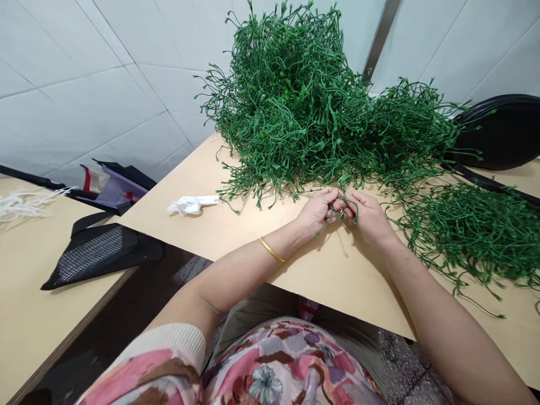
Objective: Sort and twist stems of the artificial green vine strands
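Observation:
Close together over the front part of the table, both of my hands pinch a thin green artificial stem (pixel 343 216) with branching tips. My left hand (pixel 319 211), below a gold bangle, has its fingertips closed on the stem from the left. From the right, my right hand (pixel 368 216) grips it with thumb and fingers. Part of the stem is hidden between the fingers. Just beyond my hands rises a large tangled heap of similar green stems (pixel 291 107). A smaller pile of these stems (pixel 476 230) lies to the right of my right forearm.
A crumpled white tissue (pixel 192 205) lies left of my hands on the table (pixel 248 230). The black bag (pixel 502 132) stands at the right back. Across a gap on the left, another table (pixel 25 315) holds a black mesh pouch (pixel 101 253), a folded umbrella (pixel 113 183) and white strands (pixel 27 205).

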`<action>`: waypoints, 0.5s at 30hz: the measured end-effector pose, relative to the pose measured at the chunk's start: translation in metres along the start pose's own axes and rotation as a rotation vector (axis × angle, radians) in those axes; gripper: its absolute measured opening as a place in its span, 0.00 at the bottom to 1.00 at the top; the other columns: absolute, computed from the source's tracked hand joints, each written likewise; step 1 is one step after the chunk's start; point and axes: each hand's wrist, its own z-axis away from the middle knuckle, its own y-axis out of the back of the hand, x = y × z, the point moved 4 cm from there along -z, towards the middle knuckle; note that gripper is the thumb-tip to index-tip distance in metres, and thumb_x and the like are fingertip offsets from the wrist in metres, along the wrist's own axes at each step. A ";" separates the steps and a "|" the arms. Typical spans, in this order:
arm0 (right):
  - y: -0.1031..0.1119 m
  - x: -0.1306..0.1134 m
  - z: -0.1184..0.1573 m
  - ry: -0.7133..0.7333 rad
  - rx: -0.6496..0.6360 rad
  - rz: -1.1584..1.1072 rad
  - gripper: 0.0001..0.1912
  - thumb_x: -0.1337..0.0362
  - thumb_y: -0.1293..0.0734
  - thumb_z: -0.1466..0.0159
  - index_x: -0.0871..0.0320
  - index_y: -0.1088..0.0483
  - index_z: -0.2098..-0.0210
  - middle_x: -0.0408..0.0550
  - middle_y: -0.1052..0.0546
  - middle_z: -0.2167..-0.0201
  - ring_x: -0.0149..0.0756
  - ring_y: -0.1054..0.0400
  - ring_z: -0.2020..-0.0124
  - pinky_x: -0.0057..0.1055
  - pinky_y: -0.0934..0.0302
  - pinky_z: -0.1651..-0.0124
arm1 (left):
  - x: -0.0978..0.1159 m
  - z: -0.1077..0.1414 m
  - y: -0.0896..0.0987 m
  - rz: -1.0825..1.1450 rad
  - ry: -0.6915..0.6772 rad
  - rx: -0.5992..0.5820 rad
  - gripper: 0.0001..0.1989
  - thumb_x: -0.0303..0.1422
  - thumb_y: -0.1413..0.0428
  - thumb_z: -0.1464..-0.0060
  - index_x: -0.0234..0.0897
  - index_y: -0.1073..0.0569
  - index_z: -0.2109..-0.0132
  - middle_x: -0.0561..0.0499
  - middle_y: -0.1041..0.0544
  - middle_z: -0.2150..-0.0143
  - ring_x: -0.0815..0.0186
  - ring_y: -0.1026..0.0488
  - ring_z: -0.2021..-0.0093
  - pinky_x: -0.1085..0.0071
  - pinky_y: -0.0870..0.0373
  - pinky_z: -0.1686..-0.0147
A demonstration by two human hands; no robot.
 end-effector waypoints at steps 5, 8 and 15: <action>0.017 -0.005 -0.004 -0.134 0.119 -0.227 0.15 0.55 0.35 0.41 0.57 0.40 0.77 0.34 0.46 0.88 0.22 0.56 0.86 0.23 0.56 0.81 | 0.003 0.005 -0.009 -0.088 -0.066 -0.110 0.09 0.31 0.51 0.41 0.34 0.36 0.70 0.59 0.41 0.84 0.80 0.52 0.86 0.83 0.58 0.86; 0.015 -0.011 -0.001 -0.017 0.028 -0.177 0.18 0.49 0.33 0.44 0.58 0.36 0.76 0.35 0.45 0.86 0.22 0.55 0.85 0.23 0.58 0.81 | 0.009 0.000 -0.002 -0.150 -0.190 -0.026 0.10 0.31 0.52 0.40 0.34 0.36 0.70 0.57 0.37 0.83 0.79 0.46 0.85 0.83 0.53 0.86; 0.009 -0.017 0.008 0.153 -0.091 0.237 0.16 0.52 0.33 0.45 0.61 0.29 0.74 0.38 0.38 0.83 0.25 0.49 0.81 0.27 0.54 0.77 | 0.011 -0.002 0.003 -0.359 -0.249 -0.007 0.10 0.33 0.54 0.40 0.36 0.38 0.69 0.59 0.35 0.82 0.78 0.42 0.88 0.80 0.48 0.86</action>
